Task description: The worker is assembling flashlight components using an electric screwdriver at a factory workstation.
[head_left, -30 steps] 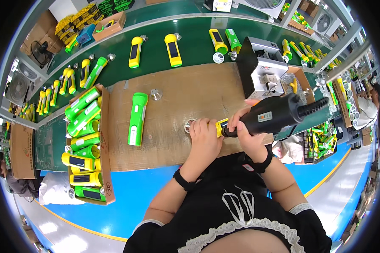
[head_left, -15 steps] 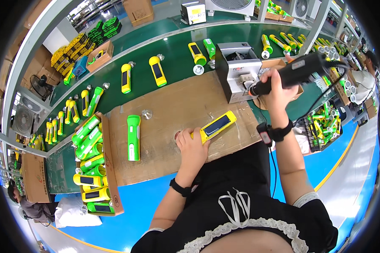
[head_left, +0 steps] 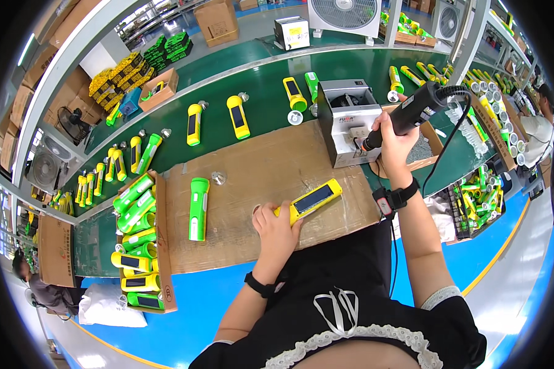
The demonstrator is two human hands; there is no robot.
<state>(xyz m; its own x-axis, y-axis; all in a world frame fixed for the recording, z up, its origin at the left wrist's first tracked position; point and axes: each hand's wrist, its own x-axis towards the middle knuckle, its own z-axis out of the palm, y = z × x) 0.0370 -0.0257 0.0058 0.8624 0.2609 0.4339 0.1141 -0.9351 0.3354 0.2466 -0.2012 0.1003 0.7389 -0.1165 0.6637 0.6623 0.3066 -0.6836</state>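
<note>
My left hand [head_left: 276, 232] is closed round the head end of a yellow flashlight [head_left: 314, 197] with a dark solar panel. The flashlight lies slanted on a cardboard sheet [head_left: 252, 166]. My right hand [head_left: 396, 145] grips a black electric screwdriver [head_left: 416, 112], its cable curling from the back end. The screwdriver slants down to the left, its tip at the front of a grey, boxy screw feeder [head_left: 358, 117]; whether they touch I cannot tell. Left of my left hand, a green flashlight [head_left: 198, 209] lies on the cardboard near a small clear-and-silver lamp piece [head_left: 218, 178].
A carton [head_left: 162, 240] of green and yellow flashlights stands at the left. More flashlights line the green conveyor [head_left: 271, 83] beyond the cardboard. Behind the screwdriver sits an open box of small parts [head_left: 421, 150]. A black crate [head_left: 468, 230] of flashlight parts stands at the right.
The screwdriver has tipped to a steeper slant, and its tip has come down at the feeder's front. My left hand keeps its hold on the yellow flashlight. The whole view has shifted slightly.
</note>
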